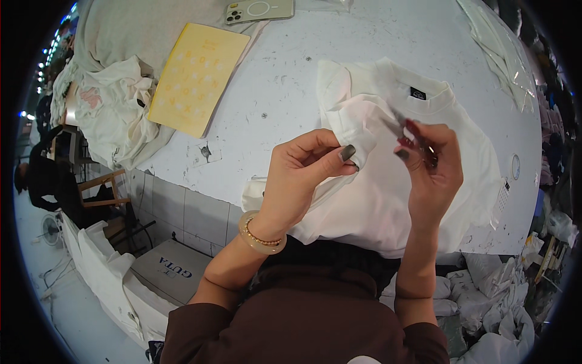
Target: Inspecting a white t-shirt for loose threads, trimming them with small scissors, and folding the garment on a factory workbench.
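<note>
A white T-shirt point(388, 200) lies spread on the table in front of me, its neckline with a small black label point(418, 93) at the far side. My left hand point(297, 176) pinches a hemmed edge of the shirt, perhaps a sleeve, between thumb and fingers and lifts it off the table. Closed around a pair of thread snips point(393, 125), my right hand point(435, 170) is raised over the shirt. The snips' metal blades point toward the lifted fabric and are smeared by motion. Whether they touch it I cannot tell.
On the white table point(267, 91) lie a yellow notebook point(197, 79) and a phone point(259, 10). Crumpled white garments point(112, 109) sit at the left, and a plastic-wrapped one point(500, 48) at the far right. Below are a grey box point(167, 270) and bagged items point(479, 303). Another person point(45, 176) is far left.
</note>
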The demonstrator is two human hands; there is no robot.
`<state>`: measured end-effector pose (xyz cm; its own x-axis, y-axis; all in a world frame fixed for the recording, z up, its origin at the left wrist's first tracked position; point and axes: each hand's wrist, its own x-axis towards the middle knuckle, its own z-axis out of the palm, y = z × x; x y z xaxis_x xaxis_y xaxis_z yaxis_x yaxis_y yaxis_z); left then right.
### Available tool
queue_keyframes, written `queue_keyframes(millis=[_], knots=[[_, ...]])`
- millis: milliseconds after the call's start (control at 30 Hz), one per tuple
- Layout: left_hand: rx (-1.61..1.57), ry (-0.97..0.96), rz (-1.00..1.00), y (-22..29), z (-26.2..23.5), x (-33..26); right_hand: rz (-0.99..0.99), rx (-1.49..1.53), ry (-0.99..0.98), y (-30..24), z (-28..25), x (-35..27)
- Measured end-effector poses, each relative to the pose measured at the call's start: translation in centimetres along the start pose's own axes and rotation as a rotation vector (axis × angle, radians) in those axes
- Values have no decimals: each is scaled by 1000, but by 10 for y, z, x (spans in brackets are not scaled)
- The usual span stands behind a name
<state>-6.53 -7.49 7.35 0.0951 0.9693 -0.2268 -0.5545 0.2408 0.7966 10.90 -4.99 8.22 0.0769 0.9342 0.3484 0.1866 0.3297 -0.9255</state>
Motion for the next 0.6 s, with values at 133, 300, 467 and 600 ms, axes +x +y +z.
queue_keyframes(millis=[133,300,467,600], knots=[[-14,-7,0,2,1,1,-16,-94,-103,3,-7,-7],[10,-16,11,1,1,0,-51,-148,-125,-1,-4,-5],[63,-38,34,1,2,0,-147,-284,-195,-5,-6,1],[115,-39,64,2,5,0,-83,-121,-149,-2,-9,3]])
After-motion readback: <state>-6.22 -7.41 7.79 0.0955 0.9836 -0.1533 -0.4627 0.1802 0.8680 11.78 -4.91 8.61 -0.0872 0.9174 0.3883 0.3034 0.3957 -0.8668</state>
